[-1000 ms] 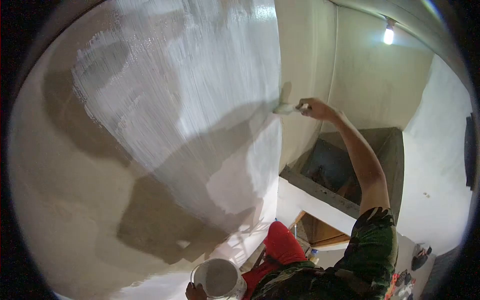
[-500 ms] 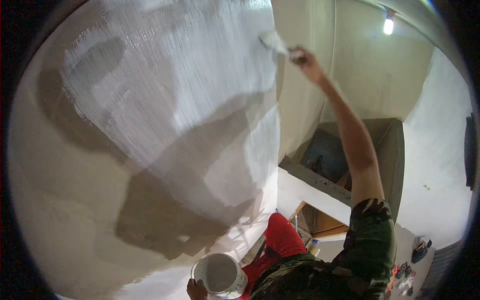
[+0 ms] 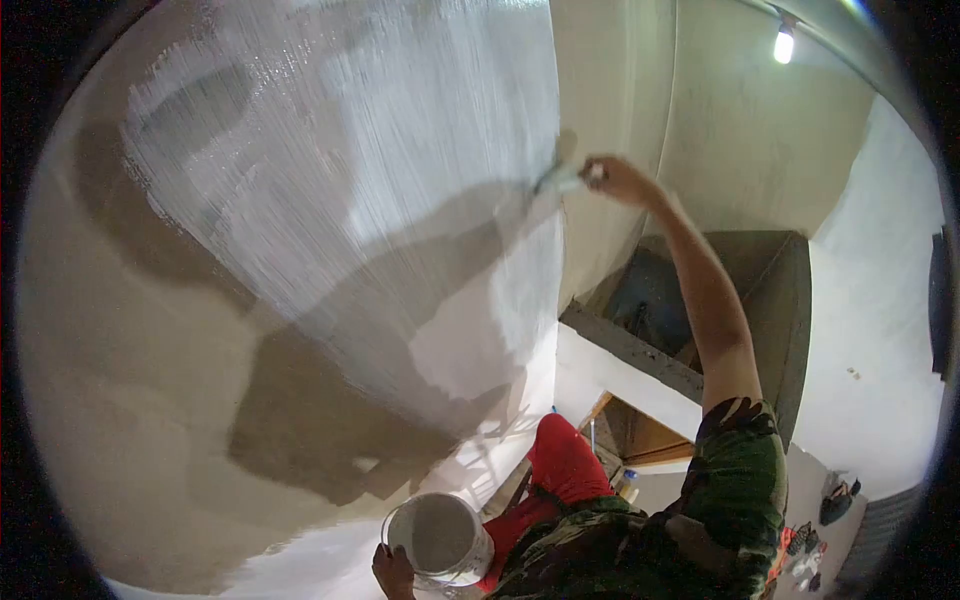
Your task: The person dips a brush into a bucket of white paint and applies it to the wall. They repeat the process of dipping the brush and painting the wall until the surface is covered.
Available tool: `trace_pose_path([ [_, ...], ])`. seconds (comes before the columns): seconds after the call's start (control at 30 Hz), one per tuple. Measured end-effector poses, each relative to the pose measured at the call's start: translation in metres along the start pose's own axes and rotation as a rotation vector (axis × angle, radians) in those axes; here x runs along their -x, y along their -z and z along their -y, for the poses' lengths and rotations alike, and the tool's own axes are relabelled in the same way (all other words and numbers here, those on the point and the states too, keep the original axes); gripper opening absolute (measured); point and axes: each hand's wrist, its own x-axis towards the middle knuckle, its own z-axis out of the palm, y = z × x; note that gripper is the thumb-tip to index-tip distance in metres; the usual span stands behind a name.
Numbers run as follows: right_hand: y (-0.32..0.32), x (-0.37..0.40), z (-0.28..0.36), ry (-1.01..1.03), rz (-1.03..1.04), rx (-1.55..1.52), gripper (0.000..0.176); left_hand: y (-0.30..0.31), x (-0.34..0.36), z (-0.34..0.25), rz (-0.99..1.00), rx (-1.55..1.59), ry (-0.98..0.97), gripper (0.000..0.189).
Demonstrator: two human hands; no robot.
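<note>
My right hand (image 3: 615, 180) is closed around the handle of a paintbrush (image 3: 562, 181), its bristles at the right edge of the wall (image 3: 440, 130). White streaky paint covers much of that wall, with bare beige plaster to the left and below. Low in the view, my left hand (image 3: 393, 572) grips the rim of a white bucket (image 3: 466, 575). Greyish-white paint (image 3: 440, 535) shows inside the bucket.
A lit bulb (image 3: 784, 46) hangs at upper right. Right of the painted wall is a recessed opening with a rough concrete ledge (image 3: 640, 350). Below it sits a wood-framed opening (image 3: 650, 440). Assorted items (image 3: 803, 550) lie on the floor at lower right.
My right hand and the paintbrush have moved down along the wall's right edge. My left hand holds the bucket in nearly the same place.
</note>
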Motion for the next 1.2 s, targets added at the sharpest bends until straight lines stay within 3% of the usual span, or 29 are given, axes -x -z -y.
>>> trace_pose_path([
  [0.1,0.085,-0.016,0.071,-0.136,0.052,-0.125,0.019,-0.003,-0.002,0.005,-0.098,-0.022,-0.137,0.030],
  [0.13,0.086,-0.016,0.065,-0.140,0.052,-0.127,0.019,0.000,-0.001,0.002,-0.062,-0.039,-0.112,0.030],
  [0.2,0.087,-0.012,0.052,0.151,-0.245,-0.463,0.023,-0.006,-0.008,0.014,-0.024,-0.052,-0.090,0.030],
  [0.3,0.038,-0.017,0.011,0.146,-0.398,-0.588,0.027,-0.024,-0.021,0.050,0.040,0.211,-0.005,0.029],
  [0.33,0.025,-0.005,0.022,-0.124,-0.272,-0.393,0.026,-0.019,-0.016,0.035,0.012,0.177,-0.027,0.028],
  [0.4,-0.042,0.014,0.017,-0.063,-0.300,-0.498,0.026,-0.005,-0.009,0.010,-0.028,0.138,-0.051,0.027],
  [0.5,-0.090,0.055,-0.003,-0.145,-0.201,-0.444,0.026,-0.001,-0.002,-0.001,-0.011,-0.009,-0.033,0.027],
  [0.57,-0.110,0.080,-0.025,-0.269,-0.033,-0.363,0.027,-0.007,-0.004,0.015,-0.138,-0.091,-0.207,0.025],
  [0.6,-0.114,0.090,-0.033,-0.344,0.067,-0.335,0.026,-0.008,-0.004,0.016,-0.142,-0.085,-0.212,0.025],
  [0.7,-0.117,0.110,-0.040,-0.326,0.181,-0.352,0.025,-0.009,-0.005,0.016,-0.098,0.025,-0.114,0.026],
  [0.8,-0.094,0.110,-0.006,-0.225,0.281,-0.126,0.025,-0.011,-0.006,0.019,-0.122,-0.064,-0.193,0.025],
  [0.9,-0.078,0.085,0.009,-0.104,0.261,0.016,0.025,-0.009,-0.001,0.015,-0.102,0.140,-0.155,0.024],
  [0.97,-0.039,0.065,0.052,-0.108,0.261,0.047,0.025,0.001,0.004,-0.006,-0.073,0.021,-0.069,0.023],
  [1.07,0.030,0.062,0.133,-0.140,0.233,0.104,0.024,-0.006,0.000,0.008,-0.094,-0.072,-0.117,0.023],
  [1.13,0.063,0.076,0.192,-0.136,0.307,-0.068,0.023,0.006,0.011,-0.015,-0.083,-0.035,-0.042,0.023],
  [1.2,0.058,0.092,0.218,0.049,0.423,-0.216,0.023,0.007,0.015,-0.023,-0.076,0.017,0.011,0.024],
])
